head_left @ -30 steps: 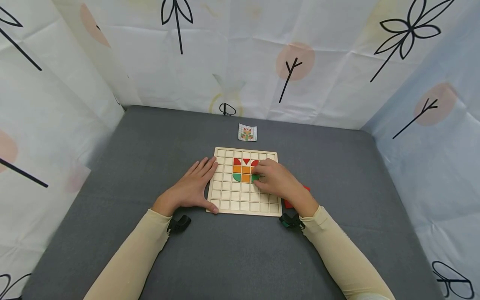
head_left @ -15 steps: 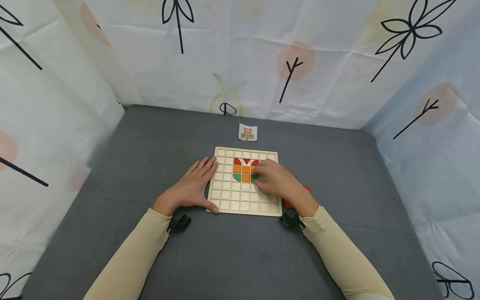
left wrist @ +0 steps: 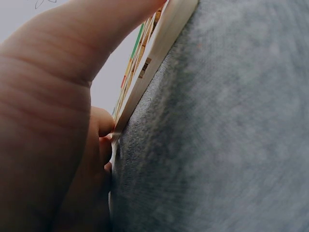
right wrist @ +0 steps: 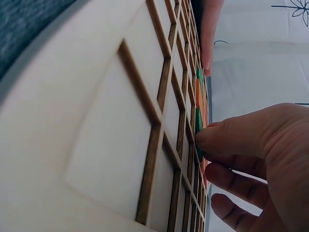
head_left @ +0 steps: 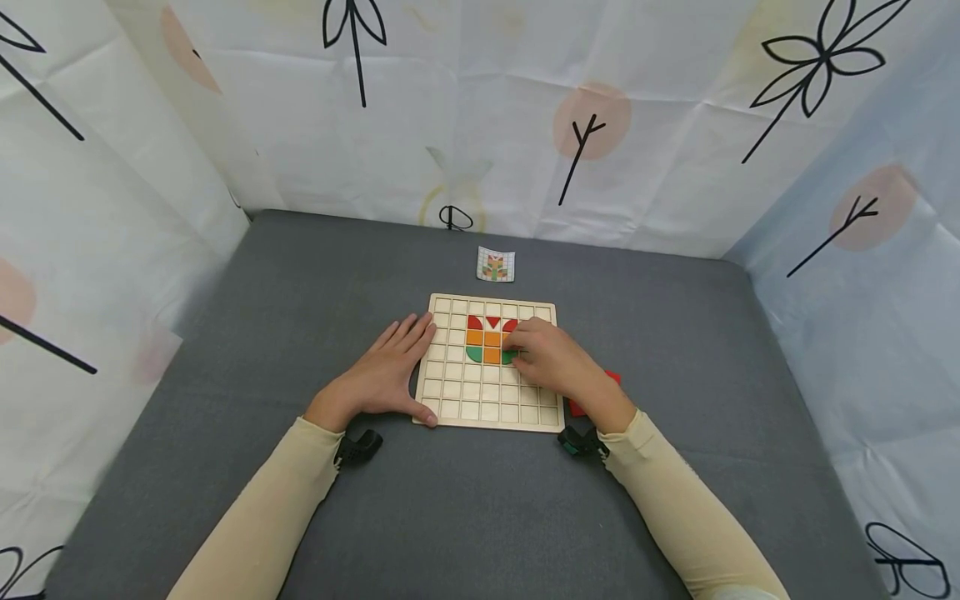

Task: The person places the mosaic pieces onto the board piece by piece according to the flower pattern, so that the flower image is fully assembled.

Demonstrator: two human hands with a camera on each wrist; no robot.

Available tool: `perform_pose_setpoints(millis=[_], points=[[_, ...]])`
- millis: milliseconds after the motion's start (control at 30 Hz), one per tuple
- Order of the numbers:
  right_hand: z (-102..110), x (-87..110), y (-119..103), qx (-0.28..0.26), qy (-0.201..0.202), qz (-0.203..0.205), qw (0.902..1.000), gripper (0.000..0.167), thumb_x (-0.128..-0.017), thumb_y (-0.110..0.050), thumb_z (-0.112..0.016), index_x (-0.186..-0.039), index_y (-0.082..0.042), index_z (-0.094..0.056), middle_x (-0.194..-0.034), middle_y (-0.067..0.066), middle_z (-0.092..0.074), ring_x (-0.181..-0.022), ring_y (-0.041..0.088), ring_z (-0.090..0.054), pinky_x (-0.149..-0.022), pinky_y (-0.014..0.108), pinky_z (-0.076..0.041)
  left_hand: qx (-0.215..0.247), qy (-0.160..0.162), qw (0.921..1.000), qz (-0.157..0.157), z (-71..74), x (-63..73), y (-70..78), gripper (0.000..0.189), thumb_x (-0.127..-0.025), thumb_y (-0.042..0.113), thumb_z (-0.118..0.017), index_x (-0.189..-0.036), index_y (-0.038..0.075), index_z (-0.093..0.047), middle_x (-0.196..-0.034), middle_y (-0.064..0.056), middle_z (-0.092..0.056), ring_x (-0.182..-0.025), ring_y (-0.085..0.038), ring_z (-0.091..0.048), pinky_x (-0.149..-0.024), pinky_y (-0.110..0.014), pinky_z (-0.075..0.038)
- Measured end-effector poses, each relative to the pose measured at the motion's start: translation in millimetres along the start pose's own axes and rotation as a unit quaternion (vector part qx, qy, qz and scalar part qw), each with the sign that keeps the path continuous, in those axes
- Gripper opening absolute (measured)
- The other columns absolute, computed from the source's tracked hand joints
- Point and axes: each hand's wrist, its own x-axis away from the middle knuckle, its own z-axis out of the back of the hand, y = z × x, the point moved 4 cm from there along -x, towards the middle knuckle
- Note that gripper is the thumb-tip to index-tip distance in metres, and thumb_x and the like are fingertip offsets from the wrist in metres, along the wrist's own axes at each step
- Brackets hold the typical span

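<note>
Head view, my left hand point(head_left: 392, 367) spread along the left edge of the wooden grid board point(head_left: 480, 402), my right hand point(head_left: 553, 358) pinching a green tile point(right wrist: 198, 126) on the grid beside an orange square tile point(head_left: 491, 356), pattern card point(head_left: 496, 265) beyond the board on the grey table point(head_left: 472, 508).

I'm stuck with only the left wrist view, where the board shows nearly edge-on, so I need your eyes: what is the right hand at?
Observer: The right hand is at a green piece on the board, seemingly pinching it.
Operator: Is anything lying past the board's far edge?
Observer: Yes, a small patterned card on the table.
Operator: And on the board's right?
Observer: Something red, partly hidden by the right arm.
</note>
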Motion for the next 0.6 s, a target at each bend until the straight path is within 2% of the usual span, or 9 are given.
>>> perform_pose_setpoints(millis=[333, 600], points=[[8.6, 3.8, 2.0, -0.004, 0.019, 0.005, 0.9998, 0.020, -0.094, 0.002, -0.076, -0.111, -0.006, -0.082, -0.109, 0.005, -0.075, -0.107, 0.027, -0.065, -0.092, 0.043, -0.057, 0.005, -0.001, 1.0000, 0.002, -1.0, 0.0, -0.6, 0.155, -0.067, 0.081, -0.089, -0.173, 0.002, -0.008, -0.181, -0.014, 0.003, -0.166, -0.036, 0.004, -0.133, -0.052, 0.002], [27.5, 17.3, 3.1, -0.020, 0.031, -0.015, 0.9992, 0.020, -0.097, -0.004, -0.081, -0.117, -0.002, -0.080, -0.114, 0.010, -0.074, -0.109, 0.030, -0.065, -0.093, 0.046, -0.058, 0.006, 0.000, 1.0000, 0.001, -1.1, -0.3, -0.3, 0.156, -0.067, 0.082, -0.088, -0.173, 0.001, -0.008, -0.181, -0.014, 0.002, -0.166, -0.037, 0.003, -0.133, -0.052, 0.002]])
